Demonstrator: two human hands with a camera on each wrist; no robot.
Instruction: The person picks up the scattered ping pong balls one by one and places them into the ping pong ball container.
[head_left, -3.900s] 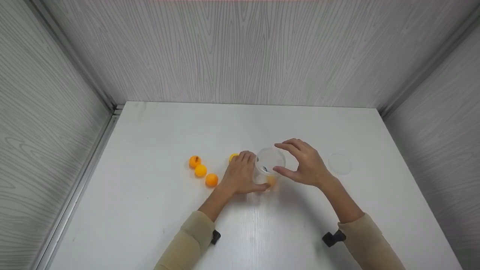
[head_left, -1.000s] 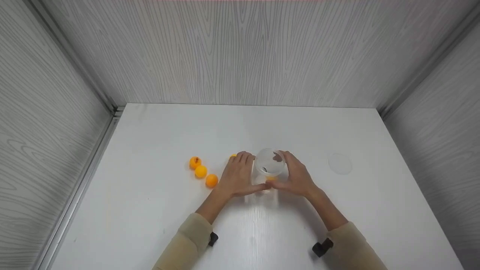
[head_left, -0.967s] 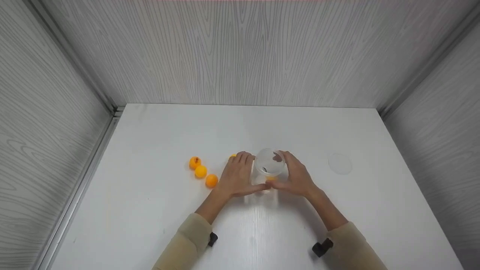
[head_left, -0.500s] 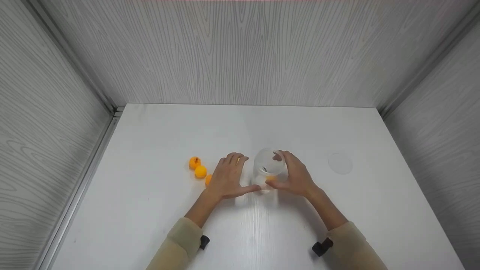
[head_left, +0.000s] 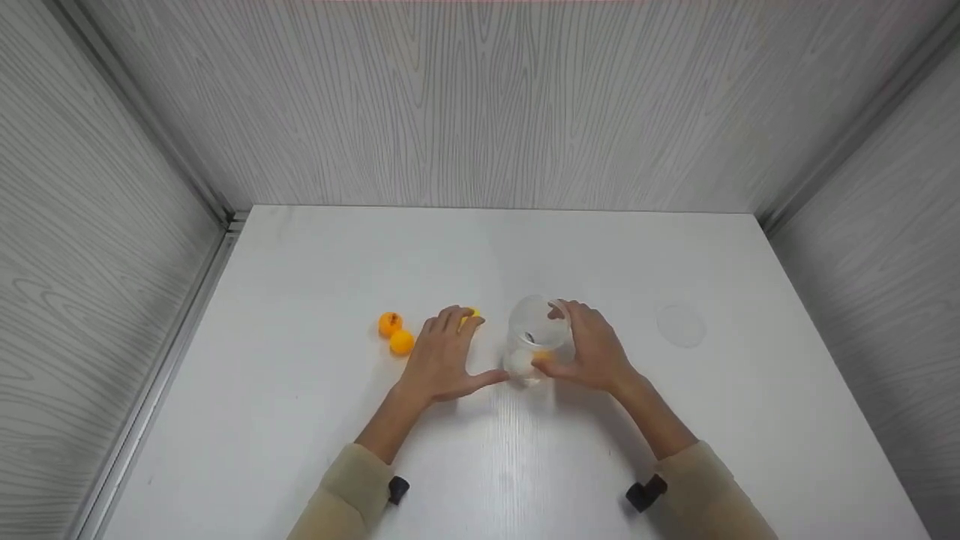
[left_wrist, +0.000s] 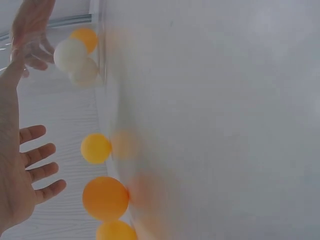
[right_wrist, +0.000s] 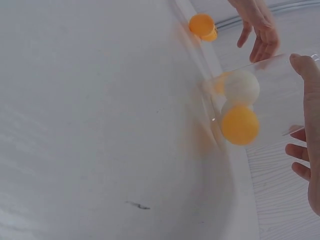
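Soft, diffuse light brightens the glossy white rectangular table (head_left: 315, 420) in the head view, with pale glare streaking its near centre; the grey woodgrain panel walls (head_left: 487, 105) look dimmer. Blurred shadows lie beside the bare forearms (head_left: 656, 420). The flat, clear, round plastic disc (head_left: 681, 325) is nearly washed out. Both wrist views are greyer and hazy, the table mirroring smooth round orange balls (left_wrist: 105, 198) as smeared reflections.

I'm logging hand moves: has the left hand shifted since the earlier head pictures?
Yes. The left hand has moved to the person's left, farther from the clear disc lying still on the table in the head view.
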